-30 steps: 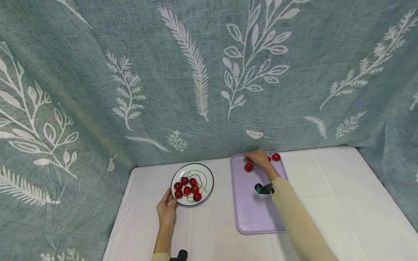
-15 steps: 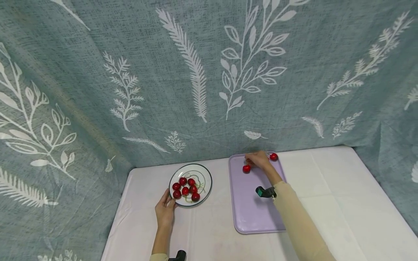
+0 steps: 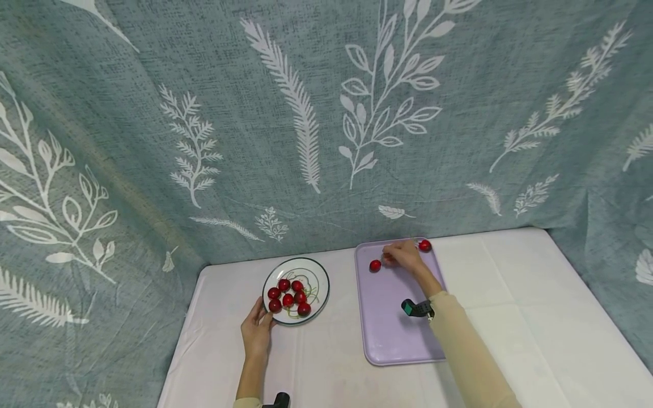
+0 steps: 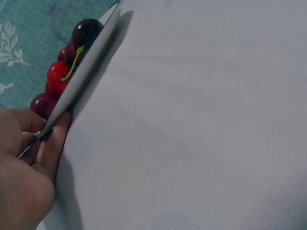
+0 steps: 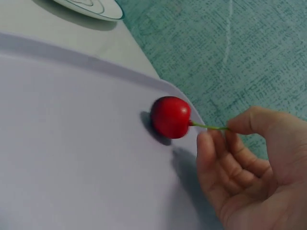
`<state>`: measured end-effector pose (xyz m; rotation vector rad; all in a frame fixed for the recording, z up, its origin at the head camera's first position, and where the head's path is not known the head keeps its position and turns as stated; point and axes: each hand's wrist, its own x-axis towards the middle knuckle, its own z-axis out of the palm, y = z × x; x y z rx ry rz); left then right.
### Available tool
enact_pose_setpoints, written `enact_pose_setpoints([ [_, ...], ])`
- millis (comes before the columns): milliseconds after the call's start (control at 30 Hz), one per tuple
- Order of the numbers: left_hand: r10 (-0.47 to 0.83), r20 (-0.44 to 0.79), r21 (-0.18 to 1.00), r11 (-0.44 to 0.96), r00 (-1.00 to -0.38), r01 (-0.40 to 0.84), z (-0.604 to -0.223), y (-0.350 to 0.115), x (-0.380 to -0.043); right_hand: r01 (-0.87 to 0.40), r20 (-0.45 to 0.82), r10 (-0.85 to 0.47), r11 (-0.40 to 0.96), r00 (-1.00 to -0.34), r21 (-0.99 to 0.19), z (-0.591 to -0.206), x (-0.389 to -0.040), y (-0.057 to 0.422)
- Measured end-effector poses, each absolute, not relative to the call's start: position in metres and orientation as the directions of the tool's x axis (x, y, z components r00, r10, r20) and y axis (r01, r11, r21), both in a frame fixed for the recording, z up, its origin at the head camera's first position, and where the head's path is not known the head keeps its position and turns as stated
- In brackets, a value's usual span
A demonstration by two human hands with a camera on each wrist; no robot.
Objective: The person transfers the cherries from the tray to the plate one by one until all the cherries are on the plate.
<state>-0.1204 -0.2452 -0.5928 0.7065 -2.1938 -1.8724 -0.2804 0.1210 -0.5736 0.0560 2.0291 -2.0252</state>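
Note:
My right hand (image 3: 405,256) is over the back part of the lilac tray (image 3: 390,334). In the right wrist view, its thumb and finger pinch the green stem of a bright red cherry (image 5: 170,117). The cherry is low over the tray floor, with a shadow beside it; whether it touches the tray I cannot tell. My left hand (image 3: 256,331) grips the near-left rim of a white, dark-edged plate (image 3: 320,276), thumb above and fingers at its underside. Several dark red cherries (image 3: 288,300) with stems lie on that plate.
Another cherry (image 3: 425,245) lies in the tray's back right corner, behind my right hand. A white cloth (image 3: 326,362) covers the table. A teal leaf-patterned curtain (image 3: 229,141) hangs along the table's back edge.
The cherry by my right hand has shifted left across the tray, and that hand has come slightly nearer. My left hand stays on the plate. The head view has shifted a little.

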Motion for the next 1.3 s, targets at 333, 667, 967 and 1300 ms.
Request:
enact_pose_setpoints([
  [333,-0.457,-0.188,0.964,0.082,-0.87,-0.252,-0.594,-0.247,-0.123,0.264,-0.258,-0.145,-0.025,-0.955,-0.964,-0.573,-0.278,0.111],
  [667,-0.46,-0.178,0.965,0.093,-0.87,-0.246,-0.592,-0.245,-0.125,0.249,-0.244,-0.122,-0.029,-0.962,-0.968,-0.571,-0.275,0.105],
  [967,-0.458,-0.18,0.963,0.1,-0.871,-0.252,-0.593,-0.244,-0.123,0.228,-0.218,-0.153,-0.055,-0.964,-0.972,-0.575,-0.265,0.089],
  [1300,-0.456,-0.166,0.969,0.086,-0.874,-0.23,-0.593,-0.245,-0.122,0.181,-0.163,-0.214,-0.069,-0.963,-0.981,-0.574,-0.253,0.065],
])
